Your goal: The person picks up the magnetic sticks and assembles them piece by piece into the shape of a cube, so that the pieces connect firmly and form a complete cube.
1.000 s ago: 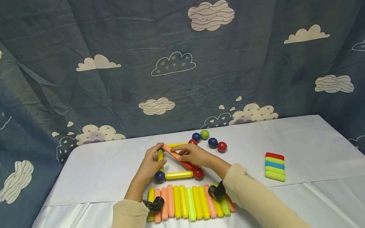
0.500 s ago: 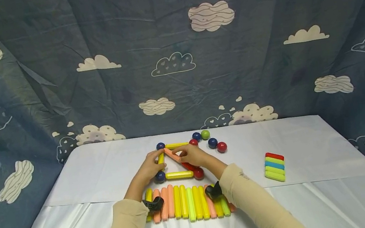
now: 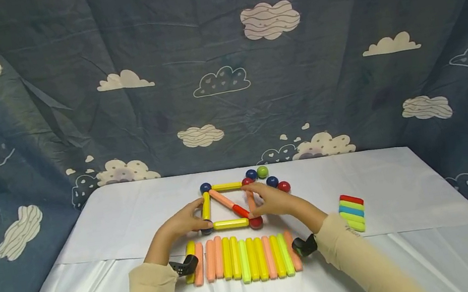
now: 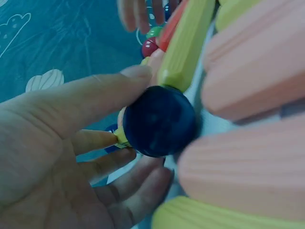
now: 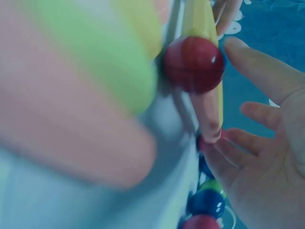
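A four-sided frame of rods and balls lies on the white cloth, with yellow rods (image 3: 230, 224) on three sides and an orange rod (image 3: 251, 200) on the right. A diagonal of an orange rod (image 3: 221, 198) and a red rod (image 3: 240, 211) crosses it. My left hand (image 3: 183, 220) rests at the left side, thumb against the near blue ball (image 4: 159, 121), fingers relaxed behind it. My right hand (image 3: 272, 200) spans the right side, thumb by the near red ball (image 5: 194, 64), fingers reaching the far red ball (image 3: 247, 181), which they partly hide.
A row of orange, yellow and green rods (image 3: 244, 261) lies just in front of the frame. Loose balls (image 3: 272, 182) sit behind at right. A small stack of coloured rods (image 3: 352, 213) lies farther right. A cloud-print curtain (image 3: 227, 106) rises behind the table.
My right hand has let go of the diagonal orange rod and moved right to the frame's right side. My left hand has shifted slightly back and left, showing more of the left yellow rod.
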{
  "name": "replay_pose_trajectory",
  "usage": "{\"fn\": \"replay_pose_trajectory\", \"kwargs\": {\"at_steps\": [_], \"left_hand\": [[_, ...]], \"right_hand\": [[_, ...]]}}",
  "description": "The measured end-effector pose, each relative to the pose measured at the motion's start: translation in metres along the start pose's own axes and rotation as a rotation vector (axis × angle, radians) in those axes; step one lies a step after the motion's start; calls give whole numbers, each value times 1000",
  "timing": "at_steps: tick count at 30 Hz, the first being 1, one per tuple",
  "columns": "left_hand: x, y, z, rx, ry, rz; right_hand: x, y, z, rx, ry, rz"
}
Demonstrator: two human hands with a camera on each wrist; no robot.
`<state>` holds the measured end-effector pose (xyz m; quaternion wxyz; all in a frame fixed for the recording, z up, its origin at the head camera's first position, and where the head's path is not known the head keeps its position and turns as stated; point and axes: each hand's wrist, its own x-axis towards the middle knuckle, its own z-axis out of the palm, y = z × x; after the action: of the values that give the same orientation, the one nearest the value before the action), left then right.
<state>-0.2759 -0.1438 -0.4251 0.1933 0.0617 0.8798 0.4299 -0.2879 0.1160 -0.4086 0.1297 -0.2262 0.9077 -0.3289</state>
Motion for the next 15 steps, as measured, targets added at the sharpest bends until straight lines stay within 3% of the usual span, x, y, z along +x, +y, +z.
{"fn": "replay_pose_trajectory", "kwargs": {"at_steps": [4,15], "left_hand": [[0,-1,3,-25,-44,39],[3,8,15,31,-68,93]], "right_hand": [[-13,9,-2,0,-44,5],[-29,28,-8,45,-29,17]]}}
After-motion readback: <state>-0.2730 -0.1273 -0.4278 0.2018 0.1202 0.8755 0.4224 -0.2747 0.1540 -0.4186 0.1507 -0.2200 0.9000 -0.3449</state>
